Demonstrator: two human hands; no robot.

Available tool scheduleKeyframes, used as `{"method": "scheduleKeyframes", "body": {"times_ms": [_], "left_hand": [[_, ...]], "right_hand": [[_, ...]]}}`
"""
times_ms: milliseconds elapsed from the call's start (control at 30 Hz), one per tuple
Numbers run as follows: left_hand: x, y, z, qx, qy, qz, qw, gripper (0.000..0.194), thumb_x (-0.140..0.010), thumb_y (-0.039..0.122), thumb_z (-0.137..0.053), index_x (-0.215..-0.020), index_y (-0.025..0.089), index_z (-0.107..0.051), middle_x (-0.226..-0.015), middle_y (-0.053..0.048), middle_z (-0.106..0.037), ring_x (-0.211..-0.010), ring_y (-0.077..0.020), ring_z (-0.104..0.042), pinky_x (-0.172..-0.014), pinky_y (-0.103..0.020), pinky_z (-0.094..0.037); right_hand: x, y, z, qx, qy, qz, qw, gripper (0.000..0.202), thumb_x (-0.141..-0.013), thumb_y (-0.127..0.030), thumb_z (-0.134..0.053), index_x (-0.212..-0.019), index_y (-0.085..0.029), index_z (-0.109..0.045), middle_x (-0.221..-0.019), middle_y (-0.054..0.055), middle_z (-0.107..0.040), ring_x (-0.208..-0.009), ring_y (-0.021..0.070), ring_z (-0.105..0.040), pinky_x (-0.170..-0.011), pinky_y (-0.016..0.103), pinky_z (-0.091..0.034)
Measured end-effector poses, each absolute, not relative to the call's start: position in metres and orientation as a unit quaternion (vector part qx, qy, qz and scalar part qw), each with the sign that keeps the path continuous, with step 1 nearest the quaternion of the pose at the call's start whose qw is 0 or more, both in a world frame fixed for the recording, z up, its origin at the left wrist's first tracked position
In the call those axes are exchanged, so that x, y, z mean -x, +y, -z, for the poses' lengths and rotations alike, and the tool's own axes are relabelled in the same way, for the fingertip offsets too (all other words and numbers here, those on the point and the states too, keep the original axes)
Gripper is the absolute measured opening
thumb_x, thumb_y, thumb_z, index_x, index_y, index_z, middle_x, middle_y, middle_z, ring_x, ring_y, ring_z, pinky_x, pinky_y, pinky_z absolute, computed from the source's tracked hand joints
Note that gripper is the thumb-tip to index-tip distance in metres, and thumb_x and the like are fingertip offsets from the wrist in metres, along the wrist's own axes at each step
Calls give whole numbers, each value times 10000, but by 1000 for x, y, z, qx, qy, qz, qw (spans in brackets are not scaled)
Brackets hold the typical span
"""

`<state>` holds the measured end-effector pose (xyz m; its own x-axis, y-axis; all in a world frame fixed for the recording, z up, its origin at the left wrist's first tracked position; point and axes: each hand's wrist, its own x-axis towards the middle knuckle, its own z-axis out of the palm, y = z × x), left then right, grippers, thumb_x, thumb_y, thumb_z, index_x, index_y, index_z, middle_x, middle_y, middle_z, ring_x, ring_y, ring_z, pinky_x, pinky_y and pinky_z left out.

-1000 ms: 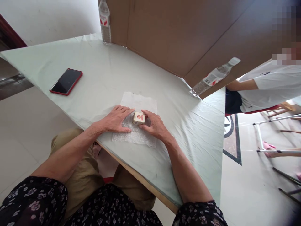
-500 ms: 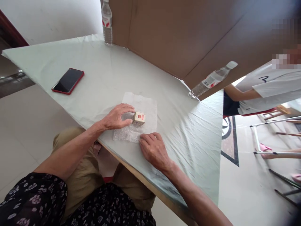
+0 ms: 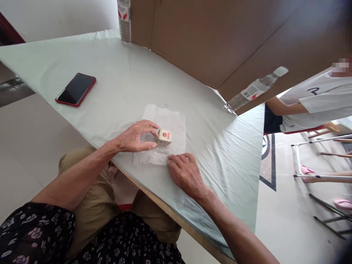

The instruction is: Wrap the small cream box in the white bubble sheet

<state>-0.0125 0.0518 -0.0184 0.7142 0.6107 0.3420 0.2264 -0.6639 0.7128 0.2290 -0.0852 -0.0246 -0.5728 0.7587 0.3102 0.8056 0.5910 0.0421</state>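
A small cream-coloured box (image 3: 164, 137) with a red label and a round red mark stands on a sheet of bubble wrap (image 3: 176, 121), right of the sheet's middle. At the box's left side is my left hand (image 3: 136, 137), thumb and fingers spread apart with the tips close to the box; whether they touch it is hard to see. My right hand (image 3: 185, 172) lies at the near right corner of the bubble wrap, its fingers curled down together onto that corner. The fingertips are partly hidden.
A phone (image 3: 76, 89) in a red case lies on the cloth-covered table (image 3: 110, 73). Behind, a brown cardboard panel (image 3: 192, 44) stands between an upright water bottle (image 3: 125, 25) and a tilted one (image 3: 255, 90). A person in a white shirt (image 3: 316, 99) sits at right.
The view has shifted slightly. My right hand has slid a little to the right along the bubble wrap's near edge. My left hand stays by the box with its fingers apart.
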Motion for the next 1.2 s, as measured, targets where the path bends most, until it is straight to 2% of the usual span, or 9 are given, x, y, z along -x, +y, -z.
{"method": "scheduleKeyframes", "body": {"times_ms": [133, 300, 367, 433, 500, 633, 733, 900, 1200], "left_hand": [[13, 51, 13, -873, 225, -272, 337, 332, -855, 457, -702, -1067, 202, -718, -1326, -126, -659, -1239, -284, -609, -1090, -449, -455], [12, 49, 10, -896, 213, -226, 317, 491, -774, 529, -791, -1152, 222, -721, -1405, -125, -615, -1301, -321, -571, -1128, -476, -425], [8, 48, 12, -894, 242, -227, 301, 450, -773, 492, -793, -1116, 208, -729, -1413, -139, -608, -1312, -328, -567, -1124, -481, -433], [2, 46, 15, -882, 281, -244, 288, 284, -822, 414, -736, -1006, 198, -737, -1381, -139, -635, -1293, -311, -589, -1097, -463, -460], [-6, 45, 18, -858, 321, -270, 297, 166, -870, 352, -656, -898, 202, -721, -1317, -118, -681, -1233, -275, -633, -1021, -415, -508], [-20, 43, 21, -796, 378, -311, 357, 191, -871, 372, -641, -799, 200, -685, -1248, -89, -730, -1118, -240, -688, -777, -299, -531], [-28, 43, 21, -755, 409, -318, 401, 226, -848, 398, -668, -753, 193, -668, -1192, -81, -757, -1020, -225, -705, -687, -271, -487], [-33, 43, 18, -717, 412, -331, 454, 251, -806, 397, -675, -693, 176, -635, -1063, -86, -779, -921, -205, -697, -760, -298, -489], [-35, 38, 18, -699, 423, -346, 462, 204, -796, 312, -662, -655, 175, -607, -971, -69, -767, -870, -182, -668, -771, -294, -484]], "right_hand": [[-227, -75, 25, 470, -857, 82, 195, 173, -959, -78, -506, -902, -185, -630, -932, 42, -776, -774, 183, -637, -828, 363, -391], [-231, -47, 6, 524, -813, 59, 249, 170, -1007, -179, -478, -919, -196, -622, -900, 45, -763, -790, 185, -646, -824, 349, -385], [-233, -33, 2, 549, -794, 24, 258, 182, -1009, -212, -461, -919, -204, -620, -898, 44, -753, -804, 190, -641, -845, 351, -387], [-235, -20, 4, 577, -769, -25, 272, 189, -1000, -249, -460, -900, -212, -617, -880, 39, -740, -791, 192, -627, -857, 359, -393], [-235, -8, 10, 601, -737, -88, 297, 201, -988, -299, -471, -870, -219, -612, -847, 32, -725, -755, 189, -608, -847, 364, -407], [-236, 6, 27, 608, -658, -233, 379, 219, -951, -388, -505, -831, -230, -597, -868, 29, -722, -803, 191, -629, -811, 339, -458], [-236, 9, 36, 590, -623, -287, 426, 209, -909, -407, -546, -810, -229, -593, -946, 41, -739, -876, 188, -647, -820, 325, -481], [-233, 8, 39, 599, -610, -279, 437, 210, -869, -411, -584, -770, -227, -600, -750, 3, -672, -729, 164, -600, -726, 302, -477], [-228, 1, 39, 613, -594, -256, 454, 209, -853, -417, -575, -743, -239, -577, -721, -1, -662, -701, 163, -577, -729, 304, -481]]}}
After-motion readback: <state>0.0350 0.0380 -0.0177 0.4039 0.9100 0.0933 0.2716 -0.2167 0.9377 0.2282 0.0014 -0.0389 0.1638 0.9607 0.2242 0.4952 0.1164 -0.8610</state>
